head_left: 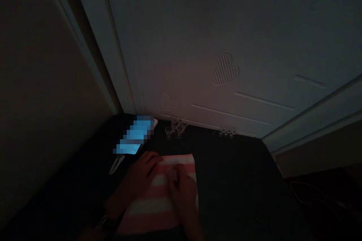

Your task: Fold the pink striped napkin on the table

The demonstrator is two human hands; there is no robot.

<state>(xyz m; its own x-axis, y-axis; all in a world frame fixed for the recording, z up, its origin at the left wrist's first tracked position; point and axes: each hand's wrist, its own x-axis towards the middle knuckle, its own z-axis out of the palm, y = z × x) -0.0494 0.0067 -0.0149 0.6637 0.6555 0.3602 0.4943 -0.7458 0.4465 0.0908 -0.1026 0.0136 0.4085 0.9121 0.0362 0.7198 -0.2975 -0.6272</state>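
Note:
The room is very dark. A pink and white striped cloth [181, 160] lies folded on a dark surface [234, 184] low in the head view. My left hand [143, 173] rests flat on the cloth's upper left part, fingers stretched towards its far edge. My right hand [182, 186] lies on the middle of the cloth with fingers bent down onto the fabric. Neither hand shows anything else in it.
A glowing blue screen [134, 135] lies just left of the cloth, with a pale object [116, 165] below it. Several small clear glass pieces [175, 128] and more [226, 132] stand at the foot of a white panel with heart cut-outs [226, 69]. A cable [308, 192] lies at right.

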